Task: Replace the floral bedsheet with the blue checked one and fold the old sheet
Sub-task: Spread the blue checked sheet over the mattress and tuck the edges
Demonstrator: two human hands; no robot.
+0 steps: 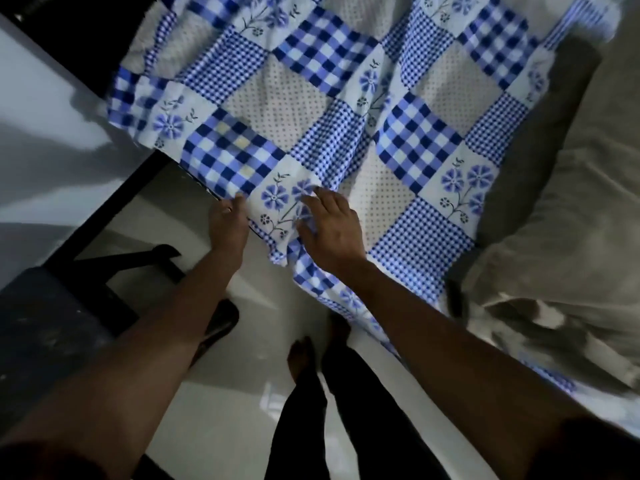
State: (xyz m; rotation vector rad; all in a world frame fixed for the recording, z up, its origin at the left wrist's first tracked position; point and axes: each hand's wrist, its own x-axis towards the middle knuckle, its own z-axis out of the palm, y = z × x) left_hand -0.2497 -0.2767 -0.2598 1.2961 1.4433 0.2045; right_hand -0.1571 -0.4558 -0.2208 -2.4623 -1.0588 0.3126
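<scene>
A bedroom in a home. A patchwork sheet (311, 98) of blue checks and flowers lies spread wide, with a rumpled grey heap of bedding (571, 237) along its right side. Beside it, bare feet (300, 355) and a dark slipper (221, 318) rest on a pale glossy floor (242, 403).

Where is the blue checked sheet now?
Head view, upper middle: the blue checked sheet lies spread out, near corner under the right hand and beside the left hand, grey bedding on its right.
</scene>
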